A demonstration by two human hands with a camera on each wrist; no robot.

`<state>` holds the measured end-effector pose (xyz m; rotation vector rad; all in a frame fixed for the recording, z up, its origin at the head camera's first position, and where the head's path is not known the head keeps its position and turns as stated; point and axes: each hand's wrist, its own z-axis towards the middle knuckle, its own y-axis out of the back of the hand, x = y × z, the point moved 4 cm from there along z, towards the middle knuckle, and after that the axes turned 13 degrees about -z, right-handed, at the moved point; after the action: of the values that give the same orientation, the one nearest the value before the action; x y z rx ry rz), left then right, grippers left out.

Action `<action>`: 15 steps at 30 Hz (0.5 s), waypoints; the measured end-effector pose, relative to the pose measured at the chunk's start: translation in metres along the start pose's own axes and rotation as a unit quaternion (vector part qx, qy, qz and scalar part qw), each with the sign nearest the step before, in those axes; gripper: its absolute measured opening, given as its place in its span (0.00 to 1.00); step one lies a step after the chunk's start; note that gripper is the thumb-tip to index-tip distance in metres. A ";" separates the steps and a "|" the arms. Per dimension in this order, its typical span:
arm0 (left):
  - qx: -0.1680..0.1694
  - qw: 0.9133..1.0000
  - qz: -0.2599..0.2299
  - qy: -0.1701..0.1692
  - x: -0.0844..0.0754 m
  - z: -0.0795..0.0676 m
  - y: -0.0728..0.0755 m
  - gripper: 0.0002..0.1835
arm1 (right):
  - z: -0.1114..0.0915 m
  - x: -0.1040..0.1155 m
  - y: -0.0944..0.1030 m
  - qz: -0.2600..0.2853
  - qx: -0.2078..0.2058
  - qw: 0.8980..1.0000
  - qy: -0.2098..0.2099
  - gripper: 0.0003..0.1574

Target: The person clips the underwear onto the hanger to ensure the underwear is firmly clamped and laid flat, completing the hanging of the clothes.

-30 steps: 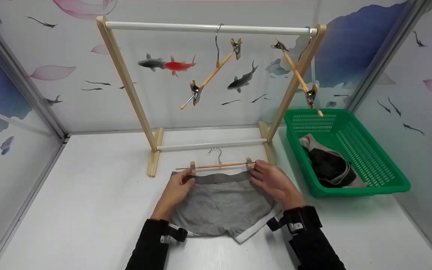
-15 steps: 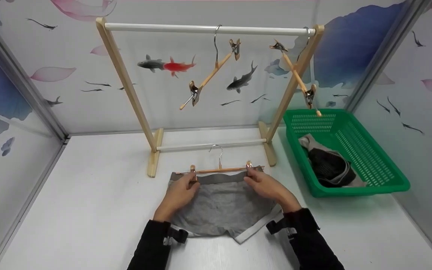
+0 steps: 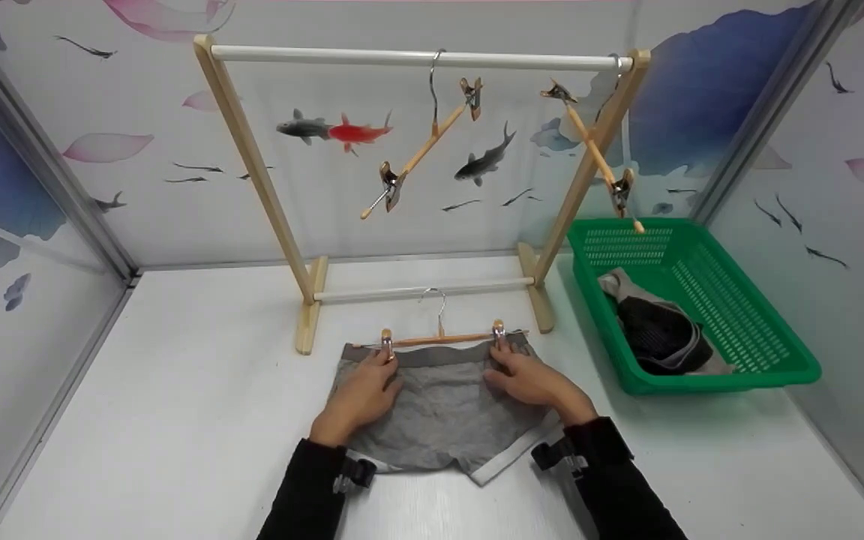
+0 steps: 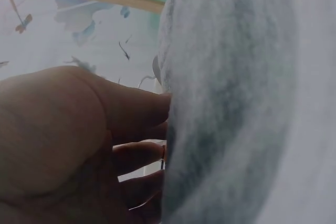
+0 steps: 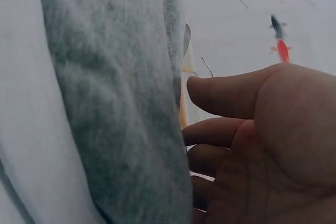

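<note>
Grey boxer briefs (image 3: 439,405) with a darker waistband and white leg trim lie flat on the table. A wooden clip hanger (image 3: 439,340) lies along the waistband, its metal hook pointing away. Its left clip (image 3: 387,341) and right clip (image 3: 499,330) sit at the waistband. My left hand (image 3: 361,394) rests on the fabric, fingertips just below the left clip. Beneath the right clip, my right hand (image 3: 541,382) touches the waistband with its fingertips, the thumb held apart. Blurred fabric (image 4: 231,98) fills much of the left wrist view; in the right wrist view the fingers (image 5: 212,132) reach behind the cloth.
A wooden rack with a white top rail (image 3: 327,54) stands behind. Two clip hangers hang from it, a middle hanger (image 3: 432,142) and a right hanger (image 3: 589,142). At the right, a green basket (image 3: 762,322) holds dark and grey clothing (image 3: 661,330).
The hanger came down onto the waistband and both hands gripped its clips. Both hands have since slid slightly toward the body, off the clips and onto the fabric.
</note>
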<state>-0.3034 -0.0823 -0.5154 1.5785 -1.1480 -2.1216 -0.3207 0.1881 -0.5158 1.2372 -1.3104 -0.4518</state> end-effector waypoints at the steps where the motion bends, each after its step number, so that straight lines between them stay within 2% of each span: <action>1: 0.010 1.000 0.000 0.010 0.001 0.000 -0.001 0.23 | 0.000 0.000 0.000 -0.002 0.000 1.000 -0.001 0.39; 5: 0.040 0.998 0.002 0.044 0.002 -0.001 -0.001 0.27 | 0.000 0.001 0.000 -0.012 0.002 1.000 -0.002 0.40; 9: 0.046 0.997 0.008 0.058 0.002 -0.002 0.001 0.27 | -0.001 0.003 0.001 -0.011 -0.003 1.000 -0.002 0.40; 12: 0.031 0.998 0.011 0.060 0.003 -0.003 0.006 0.26 | -0.005 0.007 0.006 0.000 -0.027 1.000 -0.002 0.40; 15: 0.001 0.998 0.011 0.061 0.004 -0.004 0.013 0.22 | -0.009 0.016 0.013 0.006 -0.055 0.998 0.013 0.40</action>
<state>-0.3043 -0.0947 -0.5091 1.6627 -1.1219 -1.9803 -0.3129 0.1837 -0.4952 1.1402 -1.2540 -0.4913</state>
